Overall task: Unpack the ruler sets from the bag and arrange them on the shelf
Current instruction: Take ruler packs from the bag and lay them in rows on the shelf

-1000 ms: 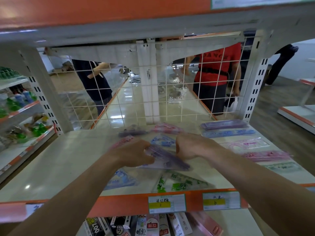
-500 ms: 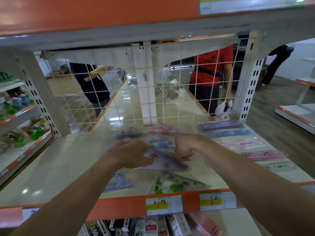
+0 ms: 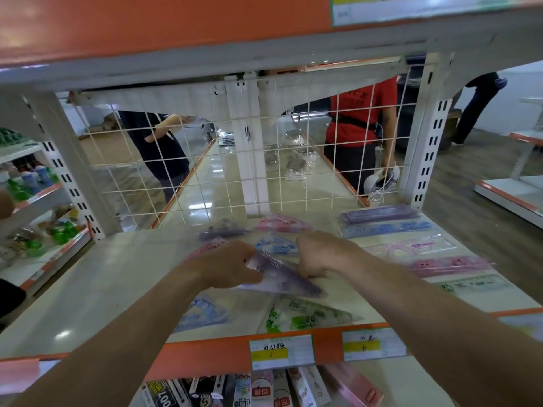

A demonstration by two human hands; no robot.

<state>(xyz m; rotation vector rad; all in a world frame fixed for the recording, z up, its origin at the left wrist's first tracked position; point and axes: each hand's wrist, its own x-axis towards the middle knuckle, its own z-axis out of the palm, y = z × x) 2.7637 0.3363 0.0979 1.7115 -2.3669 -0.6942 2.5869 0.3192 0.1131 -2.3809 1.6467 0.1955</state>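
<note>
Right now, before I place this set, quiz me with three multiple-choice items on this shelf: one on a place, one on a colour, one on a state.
1. Where does the green ruler set lie?
A. at the front edge of the shelf, behind the price labels
B. against the wire grid
C. on the level below

2. What colour is the held ruler set?
A. green
B. purple
C. yellow

3. What is the left hand doing?
A. hanging idle
B. gripping the held ruler set
C. pressing flat on bare metal

Answers:
1 A: it lies just behind the yellow-banded price labels.
2 B: the pack is purple.
3 B: its fingers curl round the pack's left end.
</note>
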